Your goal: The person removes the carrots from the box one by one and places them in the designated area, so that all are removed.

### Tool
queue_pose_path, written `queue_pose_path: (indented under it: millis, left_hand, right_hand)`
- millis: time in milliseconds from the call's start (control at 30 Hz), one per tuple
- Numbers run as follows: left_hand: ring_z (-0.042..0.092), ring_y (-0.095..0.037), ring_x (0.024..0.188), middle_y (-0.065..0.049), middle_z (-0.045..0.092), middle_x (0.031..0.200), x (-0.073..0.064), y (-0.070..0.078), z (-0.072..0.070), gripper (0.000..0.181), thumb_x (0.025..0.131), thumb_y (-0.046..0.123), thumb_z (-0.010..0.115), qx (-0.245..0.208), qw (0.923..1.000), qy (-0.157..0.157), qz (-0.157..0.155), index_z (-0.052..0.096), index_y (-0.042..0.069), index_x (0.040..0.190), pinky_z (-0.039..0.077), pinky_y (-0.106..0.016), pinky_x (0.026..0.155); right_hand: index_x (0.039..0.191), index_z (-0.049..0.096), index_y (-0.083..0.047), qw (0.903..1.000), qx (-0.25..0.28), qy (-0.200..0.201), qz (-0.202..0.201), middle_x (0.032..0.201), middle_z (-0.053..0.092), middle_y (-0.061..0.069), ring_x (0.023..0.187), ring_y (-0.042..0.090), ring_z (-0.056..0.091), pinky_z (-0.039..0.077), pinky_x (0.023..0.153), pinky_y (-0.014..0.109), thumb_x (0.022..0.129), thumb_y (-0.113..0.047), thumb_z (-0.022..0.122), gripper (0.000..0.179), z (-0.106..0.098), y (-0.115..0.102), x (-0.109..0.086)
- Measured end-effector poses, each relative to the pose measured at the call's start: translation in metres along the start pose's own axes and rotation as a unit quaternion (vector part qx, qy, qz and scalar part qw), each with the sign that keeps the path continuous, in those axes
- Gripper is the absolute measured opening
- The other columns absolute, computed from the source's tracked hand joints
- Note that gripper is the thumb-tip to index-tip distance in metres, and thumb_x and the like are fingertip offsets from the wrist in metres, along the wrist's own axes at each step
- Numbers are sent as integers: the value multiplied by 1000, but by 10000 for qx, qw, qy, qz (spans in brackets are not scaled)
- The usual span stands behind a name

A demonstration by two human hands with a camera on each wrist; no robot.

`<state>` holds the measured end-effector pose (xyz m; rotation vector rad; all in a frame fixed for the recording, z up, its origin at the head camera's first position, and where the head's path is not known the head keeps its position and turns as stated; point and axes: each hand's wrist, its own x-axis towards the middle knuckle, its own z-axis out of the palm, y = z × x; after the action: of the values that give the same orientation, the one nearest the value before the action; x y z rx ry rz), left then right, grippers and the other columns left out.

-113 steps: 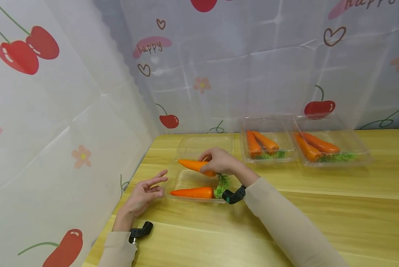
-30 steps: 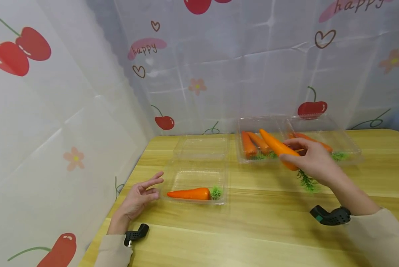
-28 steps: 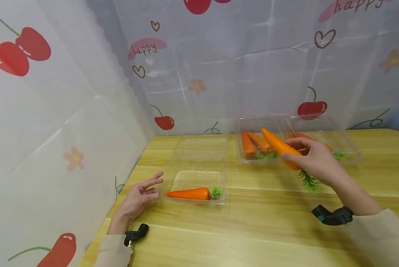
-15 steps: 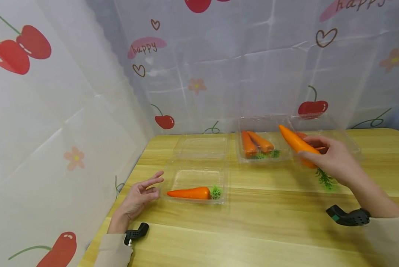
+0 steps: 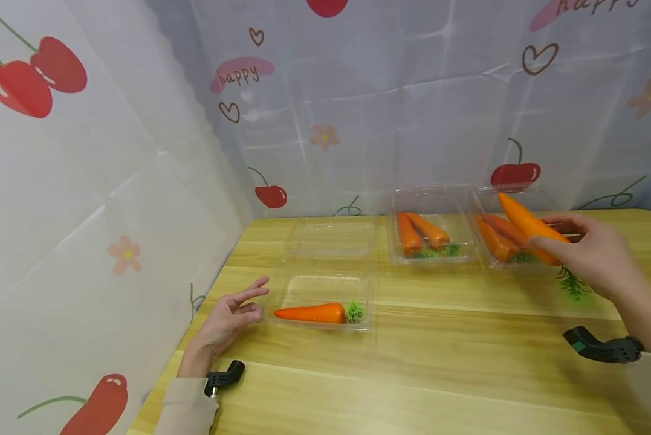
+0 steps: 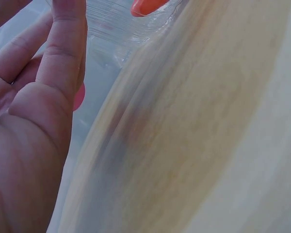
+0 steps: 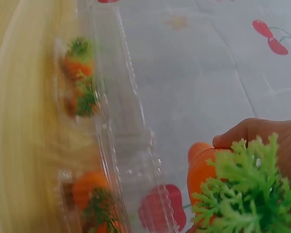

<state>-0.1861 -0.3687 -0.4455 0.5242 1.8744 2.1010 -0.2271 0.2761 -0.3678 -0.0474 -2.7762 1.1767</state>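
My right hand grips an orange carrot with a green leafy top, tip pointing up and left. It is held over the right-hand clear plastic box, partly covering it; in the right wrist view the leafy top hides most of the fingers. My left hand lies at the left edge of the near clear plastic box, fingers loosely extended; whether they touch the box I cannot tell. One carrot lies along that box's front side. In the left wrist view, a carrot tip shows beyond the fingers.
Two more clear boxes stand at the back right with lids raised. The middle box holds two carrots; the right box also holds carrots. The near box's lid lies open behind it. Cherry-print sheeting borders the wooden table.
My right hand has lifted a carrot from the near box and carried it right, past the middle box, to the right-hand box. My left hand stays by the near box.
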Motion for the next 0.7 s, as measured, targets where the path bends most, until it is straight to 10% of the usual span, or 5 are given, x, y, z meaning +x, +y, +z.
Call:
queue_pose_path:
  millis: [133, 700]
  left_hand:
    - [62, -7, 86, -5, 23, 172, 0, 0, 0, 54, 97, -15, 58, -13, 10000, -1, 8, 39, -18, 148, 55, -18, 79]
    - [64, -7, 89, -4, 25, 172, 1, 0, -2, 53, 97, -15, 56, -56, 9999, -121, 75, 39, -18, 148, 57, -19, 82]
  right_hand:
    - [149, 44, 7, 9995, -31, 211, 239, 138, 46, 38, 106, 48, 50, 47, 54, 20, 102, -47, 59, 73, -8, 9, 1]
    - [154, 32, 11, 9932, 52, 889, 753, 144, 34, 43, 110, 57, 44, 40, 56, 23, 106, -35, 51, 69, -28, 43, 9]
